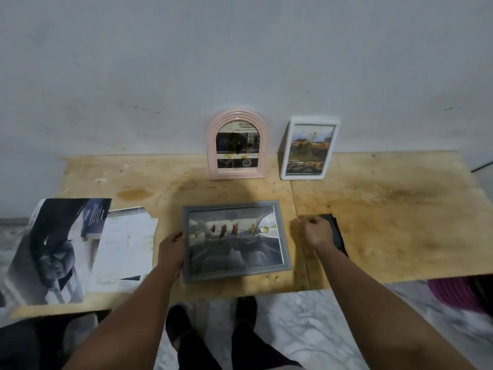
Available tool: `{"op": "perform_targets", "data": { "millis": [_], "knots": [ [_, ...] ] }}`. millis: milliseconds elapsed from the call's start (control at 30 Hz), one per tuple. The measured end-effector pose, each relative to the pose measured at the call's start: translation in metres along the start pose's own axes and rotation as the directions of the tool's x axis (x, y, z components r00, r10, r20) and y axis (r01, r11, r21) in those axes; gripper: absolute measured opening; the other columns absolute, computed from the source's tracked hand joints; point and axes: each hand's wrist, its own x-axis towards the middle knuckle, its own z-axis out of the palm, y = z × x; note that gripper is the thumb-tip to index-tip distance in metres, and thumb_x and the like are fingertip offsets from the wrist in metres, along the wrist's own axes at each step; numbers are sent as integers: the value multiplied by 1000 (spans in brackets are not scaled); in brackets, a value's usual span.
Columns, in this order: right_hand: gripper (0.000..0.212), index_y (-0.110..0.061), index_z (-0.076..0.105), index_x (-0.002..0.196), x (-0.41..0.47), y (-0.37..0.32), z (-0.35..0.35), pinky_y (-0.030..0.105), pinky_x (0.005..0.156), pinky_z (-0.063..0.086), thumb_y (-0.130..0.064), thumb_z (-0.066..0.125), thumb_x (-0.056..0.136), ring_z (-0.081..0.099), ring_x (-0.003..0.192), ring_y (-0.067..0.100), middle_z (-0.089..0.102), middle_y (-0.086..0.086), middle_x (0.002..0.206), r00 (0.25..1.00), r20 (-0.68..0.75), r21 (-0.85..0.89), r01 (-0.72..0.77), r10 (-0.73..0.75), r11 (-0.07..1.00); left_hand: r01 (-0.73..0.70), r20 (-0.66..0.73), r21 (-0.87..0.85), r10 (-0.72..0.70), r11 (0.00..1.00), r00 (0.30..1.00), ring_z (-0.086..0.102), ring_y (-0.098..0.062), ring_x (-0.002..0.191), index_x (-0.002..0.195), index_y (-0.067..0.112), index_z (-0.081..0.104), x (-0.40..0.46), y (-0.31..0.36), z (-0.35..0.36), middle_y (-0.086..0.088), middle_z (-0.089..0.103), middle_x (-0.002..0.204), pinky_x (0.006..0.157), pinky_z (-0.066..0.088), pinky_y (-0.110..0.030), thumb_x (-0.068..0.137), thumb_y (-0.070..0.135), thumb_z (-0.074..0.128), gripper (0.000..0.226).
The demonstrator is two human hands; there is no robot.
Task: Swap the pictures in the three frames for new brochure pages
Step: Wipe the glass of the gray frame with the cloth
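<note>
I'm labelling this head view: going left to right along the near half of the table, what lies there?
Dark brochure → white brochure pages → left hand → grey frame → right hand → black backing board.

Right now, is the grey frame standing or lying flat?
Lying flat: the grey frame rests face-up on the table, left hand holding its edge.

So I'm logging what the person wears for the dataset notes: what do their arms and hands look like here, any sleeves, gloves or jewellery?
Both forearms are bare right to the bottom edge of the picture, with no sleeve showing. The left hand and the right hand wear no gloves. No watch, bracelet or ring can be made out, though the picture is slightly blurred.
</note>
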Motion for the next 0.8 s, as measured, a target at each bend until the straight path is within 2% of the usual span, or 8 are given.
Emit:
{"op": "perform_targets", "data": {
  "millis": [100, 167, 267, 433, 500, 600, 667, 800],
  "knots": [
    [37, -15, 57, 130, 22, 22, -31, 48, 93, 52, -33, 58, 98, 58, 115, 38, 59, 15, 126, 971, -236, -220, -74, 20, 973, -16, -52, 32, 17, 999, 999, 59, -39, 121, 141, 11, 60, 4, 5, 10, -11, 63, 134, 108, 50, -52, 105, 18, 51, 38],
    [55, -16, 44, 139, 34, 35, -46, 58, 101, 47, -45, 61, 95, 50, 124, 45, 47, 19, 135, 965, -226, -335, -204, 132, 920, -12, -90, 35, 15, 999, 996, 58, -39, 123, 144, 9, 57, 5, 5, 17, -15, 62, 138, 110, 49, -50, 106, 14, 49, 39],
    [65, -16, 45, 137, 45, 52, -52, 59, 99, 49, -50, 72, 87, 56, 117, 43, 55, 17, 129, 970, -166, -338, -223, 175, 914, 0, -149, 6, 1, 1000, 989, 62, -32, 110, 139, 5, 62, 4, 5, 28, -12, 67, 125, 100, 52, -41, 105, 8, 49, 36],
    [43, -1, 64, 120, 38, 42, -54, 44, 74, 62, -15, 83, 84, 69, 90, 36, 71, 16, 101, 980, -8, 98, -198, 199, 975, -6, -171, 107, 24, 994, 985, 67, -33, 94, 111, 10, 74, -11, 7, 35, -16, 74, 106, 91, 55, -43, 100, 12, 57, 20],
    [35, 2, 65, 114, 31, 29, -60, 38, 61, 60, -12, 81, 85, 70, 83, 34, 72, 16, 94, 962, 139, 307, -266, 233, 914, -30, -170, 169, 59, 985, 984, 67, -33, 96, 120, 11, 72, -16, 7, 34, -14, 74, 108, 92, 54, -42, 100, 16, 58, 25],
    [33, 2, 66, 118, 24, 16, -59, 40, 64, 63, -18, 74, 92, 72, 90, 36, 74, 22, 108, 923, 332, 517, -350, 194, 781, -68, -134, 245, 103, 967, 986, 68, -33, 97, 118, 15, 70, -21, 7, 32, -10, 74, 104, 96, 56, -48, 99, 20, 61, 21],
    [32, -1, 65, 123, 20, 9, -55, 38, 62, 64, -19, 69, 96, 73, 89, 34, 72, 22, 114, 894, 419, 587, -399, 156, 705, -123, -107, 318, 164, 940, 981, 68, -34, 96, 108, 12, 66, -31, 10, 29, -6, 71, 99, 92, 54, -45, 99, 21, 62, 12],
    [45, 3, 60, 132, 5, 0, -34, 41, 67, 60, -21, 67, 95, 72, 92, 39, 68, 29, 124, 806, 585, 532, -469, 95, 705, -200, -62, 389, 242, 899, 968, 62, -31, 106, 137, 7, 58, -52, 7, 23, -4, 64, 113, 89, 41, -32, 101, 16, 63, 38]
  ]
}}
